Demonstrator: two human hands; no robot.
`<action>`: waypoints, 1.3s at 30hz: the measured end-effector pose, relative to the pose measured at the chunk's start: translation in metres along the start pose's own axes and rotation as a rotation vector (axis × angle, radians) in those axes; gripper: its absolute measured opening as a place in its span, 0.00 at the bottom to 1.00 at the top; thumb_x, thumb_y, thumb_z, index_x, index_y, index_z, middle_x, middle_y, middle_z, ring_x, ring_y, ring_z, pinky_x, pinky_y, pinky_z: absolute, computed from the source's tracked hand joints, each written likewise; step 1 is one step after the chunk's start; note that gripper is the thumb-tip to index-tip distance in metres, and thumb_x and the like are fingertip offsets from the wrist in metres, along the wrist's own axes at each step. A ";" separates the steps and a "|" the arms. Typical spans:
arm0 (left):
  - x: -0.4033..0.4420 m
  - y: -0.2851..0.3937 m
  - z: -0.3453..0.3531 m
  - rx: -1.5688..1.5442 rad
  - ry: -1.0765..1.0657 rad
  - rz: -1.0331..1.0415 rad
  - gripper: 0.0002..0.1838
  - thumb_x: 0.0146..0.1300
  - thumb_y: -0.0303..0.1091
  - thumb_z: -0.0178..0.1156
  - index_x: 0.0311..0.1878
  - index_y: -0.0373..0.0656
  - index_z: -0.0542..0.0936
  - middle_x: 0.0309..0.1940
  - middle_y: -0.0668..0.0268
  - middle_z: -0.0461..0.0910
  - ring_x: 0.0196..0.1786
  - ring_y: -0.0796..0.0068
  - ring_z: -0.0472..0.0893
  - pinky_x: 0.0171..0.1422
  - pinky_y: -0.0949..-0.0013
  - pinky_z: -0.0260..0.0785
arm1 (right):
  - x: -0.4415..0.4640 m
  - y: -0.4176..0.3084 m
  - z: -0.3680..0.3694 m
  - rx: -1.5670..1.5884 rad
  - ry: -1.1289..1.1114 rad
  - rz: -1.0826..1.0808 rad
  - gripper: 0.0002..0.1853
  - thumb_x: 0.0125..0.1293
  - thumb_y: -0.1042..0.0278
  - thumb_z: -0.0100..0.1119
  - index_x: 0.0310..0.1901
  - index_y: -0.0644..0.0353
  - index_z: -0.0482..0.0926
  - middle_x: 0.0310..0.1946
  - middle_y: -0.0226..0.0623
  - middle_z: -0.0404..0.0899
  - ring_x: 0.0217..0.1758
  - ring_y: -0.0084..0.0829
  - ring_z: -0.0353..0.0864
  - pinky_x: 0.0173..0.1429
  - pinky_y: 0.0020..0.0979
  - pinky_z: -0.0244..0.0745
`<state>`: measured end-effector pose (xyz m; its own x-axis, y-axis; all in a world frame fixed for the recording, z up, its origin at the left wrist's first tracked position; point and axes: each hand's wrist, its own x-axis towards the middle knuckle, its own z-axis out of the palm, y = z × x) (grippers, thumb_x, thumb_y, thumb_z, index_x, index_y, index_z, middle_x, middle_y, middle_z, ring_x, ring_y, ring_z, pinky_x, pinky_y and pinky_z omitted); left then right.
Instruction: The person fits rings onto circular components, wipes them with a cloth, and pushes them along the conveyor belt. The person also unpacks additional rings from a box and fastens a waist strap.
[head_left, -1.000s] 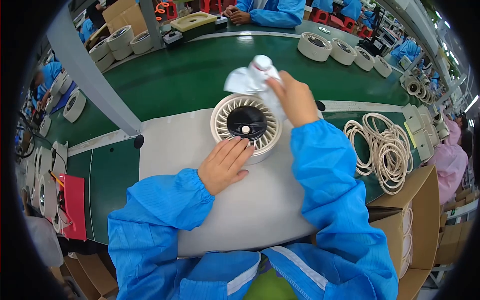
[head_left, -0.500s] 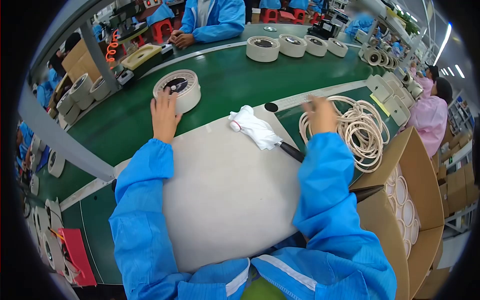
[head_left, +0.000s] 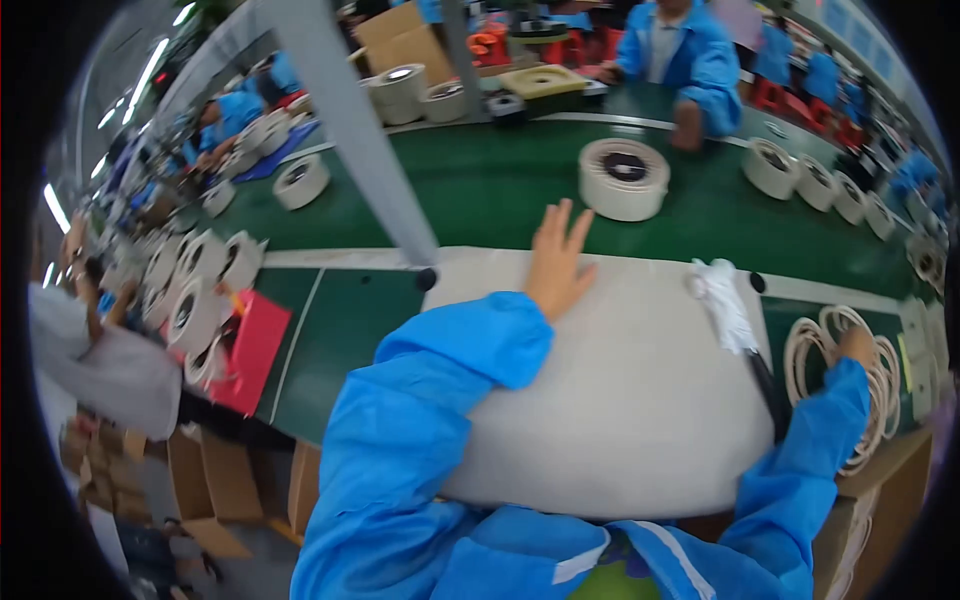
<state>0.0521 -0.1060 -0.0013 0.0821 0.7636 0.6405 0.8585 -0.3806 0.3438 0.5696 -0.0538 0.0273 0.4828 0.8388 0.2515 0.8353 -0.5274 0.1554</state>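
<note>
My left hand [head_left: 560,262] is over the far edge of the pale mat [head_left: 610,400], fingers spread and holding nothing. Just beyond its fingertips, a white round housing [head_left: 612,198] with a dark centre stands on the green surface, apart from the hand. At the right, my right hand [head_left: 857,346] reaches among loosely piled cream rings [head_left: 884,385]; its fingers are blurred and partly hidden, so a grip cannot be made out. Between the hands lies a black-handled tool [head_left: 762,385] with its head wrapped in white cloth [head_left: 722,305].
A grey post [head_left: 365,140] rises left of the mat. More round housings [head_left: 770,168] stand at far right and left. A red bin [head_left: 262,345] is at left, an open cardboard box [head_left: 880,500] at lower right. A co-worker in blue [head_left: 712,75] sits opposite.
My view has swung left. My left hand has come off the round housing and is now short of it. My right hand has lowered into the ring pile.
</note>
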 end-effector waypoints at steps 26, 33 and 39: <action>-0.036 0.017 -0.026 -1.124 -0.330 -0.511 0.24 0.67 0.41 0.38 0.62 0.39 0.54 0.47 0.56 0.73 0.50 0.67 0.73 0.57 0.68 0.62 | -0.225 -0.225 -0.074 1.367 0.112 -0.663 0.09 0.59 0.68 0.51 0.40 0.59 0.77 0.19 0.27 0.66 0.25 0.21 0.65 0.28 0.23 0.59; -0.036 0.016 -0.020 -1.202 -0.509 -0.435 0.19 0.66 0.40 0.40 0.52 0.37 0.70 0.41 0.57 0.76 0.47 0.70 0.74 0.53 0.70 0.64 | -0.213 -0.221 -0.061 1.224 -0.521 -0.780 0.12 0.62 0.69 0.47 0.46 0.61 0.73 0.25 0.32 0.71 0.27 0.17 0.65 0.31 0.20 0.61; -0.035 0.020 -0.020 -1.066 -0.507 -0.431 0.15 0.64 0.36 0.46 0.48 0.36 0.73 0.40 0.59 0.76 0.47 0.72 0.74 0.53 0.71 0.65 | -0.208 -0.223 -0.047 1.291 -0.301 -0.860 0.13 0.62 0.70 0.48 0.48 0.61 0.72 0.28 0.33 0.73 0.27 0.18 0.67 0.31 0.21 0.63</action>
<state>0.0565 -0.1506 -0.0034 0.2851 0.9548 0.0843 0.0482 -0.1021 0.9936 0.2704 -0.1169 -0.0149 -0.3334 0.8921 0.3049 0.4517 0.4350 -0.7790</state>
